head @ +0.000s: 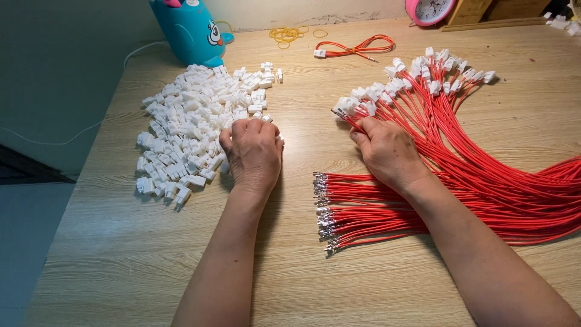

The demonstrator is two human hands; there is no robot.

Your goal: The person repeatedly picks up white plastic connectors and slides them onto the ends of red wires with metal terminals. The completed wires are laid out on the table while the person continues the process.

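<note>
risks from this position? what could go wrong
1. The left hand rests at the edge of the loose pile of white plastic housings; a sweep could scatter them toward the table edge.
2. The right hand presses on a fan of red wires; pulling one may drag neighbours and tangle them.
3. Bare metal terminals lie close under the right wrist and might bend if leaned on.

Two hands, one clock (428, 9), one heap of white connectors (193, 121) (too many to count).

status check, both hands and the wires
Left hand on white connector pile. Right hand gripping red wires. Nothing in the way.
</note>
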